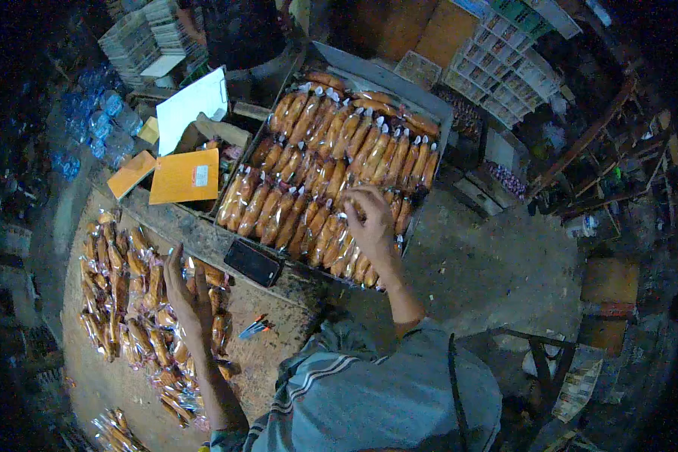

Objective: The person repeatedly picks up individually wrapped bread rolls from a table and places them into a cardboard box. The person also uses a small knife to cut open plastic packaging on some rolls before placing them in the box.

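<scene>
A large box (446,120) holds rows of long brown bread rolls (331,181) in clear plastic wrappers. Over its near right part is my right hand (373,226), fingers bent and thumb apart; I make out nothing between them. The fingertips are at the wrapped rolls, but whether they touch is unclear. My left hand (189,297) is stretched out above a loose heap of similar wrapped rolls (117,264) on the worn brown table (267,358). Its fingers are extended and it holds nothing I can see. The forearm hides part of the heap.
A dark phone (253,263) lies on the ledge between table and box. Several pens (256,326) rest right of the heap. Orange-yellow cardboard (184,177) and a white sheet (192,111) sit left of the box. Another person (241,34) is beyond; wooden racks (610,158) stand at right.
</scene>
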### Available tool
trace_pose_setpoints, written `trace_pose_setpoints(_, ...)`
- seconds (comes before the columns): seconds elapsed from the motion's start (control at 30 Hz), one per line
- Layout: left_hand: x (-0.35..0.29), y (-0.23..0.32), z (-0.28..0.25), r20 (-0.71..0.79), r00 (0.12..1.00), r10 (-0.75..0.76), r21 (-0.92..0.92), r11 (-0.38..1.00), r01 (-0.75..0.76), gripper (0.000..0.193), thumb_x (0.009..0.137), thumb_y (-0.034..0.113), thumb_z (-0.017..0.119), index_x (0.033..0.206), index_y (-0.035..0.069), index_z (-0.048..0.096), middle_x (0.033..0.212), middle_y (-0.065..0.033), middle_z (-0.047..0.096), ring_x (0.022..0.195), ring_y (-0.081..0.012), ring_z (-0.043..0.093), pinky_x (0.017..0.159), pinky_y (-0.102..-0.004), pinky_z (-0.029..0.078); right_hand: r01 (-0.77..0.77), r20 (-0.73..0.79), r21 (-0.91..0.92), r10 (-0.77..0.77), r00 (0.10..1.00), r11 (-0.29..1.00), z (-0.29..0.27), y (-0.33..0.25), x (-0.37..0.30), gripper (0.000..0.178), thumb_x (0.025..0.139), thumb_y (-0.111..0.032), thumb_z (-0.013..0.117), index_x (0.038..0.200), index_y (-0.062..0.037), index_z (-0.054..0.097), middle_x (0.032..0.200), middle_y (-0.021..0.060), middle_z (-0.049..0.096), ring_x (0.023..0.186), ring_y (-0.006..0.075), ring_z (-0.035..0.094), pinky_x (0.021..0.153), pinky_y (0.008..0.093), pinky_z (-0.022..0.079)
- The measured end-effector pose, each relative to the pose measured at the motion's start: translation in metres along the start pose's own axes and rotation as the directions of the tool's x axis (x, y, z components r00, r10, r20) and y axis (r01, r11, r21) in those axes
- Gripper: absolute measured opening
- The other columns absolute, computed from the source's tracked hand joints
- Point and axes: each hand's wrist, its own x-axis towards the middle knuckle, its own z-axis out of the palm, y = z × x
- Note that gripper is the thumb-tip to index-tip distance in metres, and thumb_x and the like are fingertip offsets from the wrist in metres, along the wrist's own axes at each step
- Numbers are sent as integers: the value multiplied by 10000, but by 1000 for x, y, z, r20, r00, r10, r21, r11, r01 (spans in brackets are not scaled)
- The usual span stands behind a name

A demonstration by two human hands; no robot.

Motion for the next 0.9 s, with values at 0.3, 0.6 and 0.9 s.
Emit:
trace_pose_setpoints(0.3, 140, 85, 125, 157, 926, 342, -217, 927, -306, 410, 938, 25, 687, 1341, -1, 617, 1239, -204, 691, 1159, -403, 657, 1032, -459, 504, -263, -382, -205, 170, 908, 943, -118, 120, 58, 264, 1015, -181, 684, 1233, -35, 715, 1079, 144, 756, 961, 297, 747, 854, 403, 567)
trace_pose_setpoints(0.6, 239, 226, 334, 363, 548, 754, -140, 626, -767, 545, 1015, 496, 593, 1430, 143, 611, 1449, -182, 569, 1335, -419, 531, 1171, -575, 376, -141, -115, -652, 87, 990, 745, -88, 168, 97, 629, 1012, -490, 637, 1508, -115, 541, 1484, 168, 584, 1394, 370, 542, 1194, 755, 187)
trace_pose_setpoints(0.9, 194, 213, 392, 557, 499, 664, -58, 630, -775, 531, 1022, 519, 570, 1476, 245, 602, 1425, -111, 620, 1331, -333, 547, 1152, -578, 361, -202, -123, -483, 162, 979, 852, -69, 179, 89, 554, 943, -437, 703, 1375, -99, 625, 1415, 157, 589, 1339, 362, 544, 1182, 741, 211)
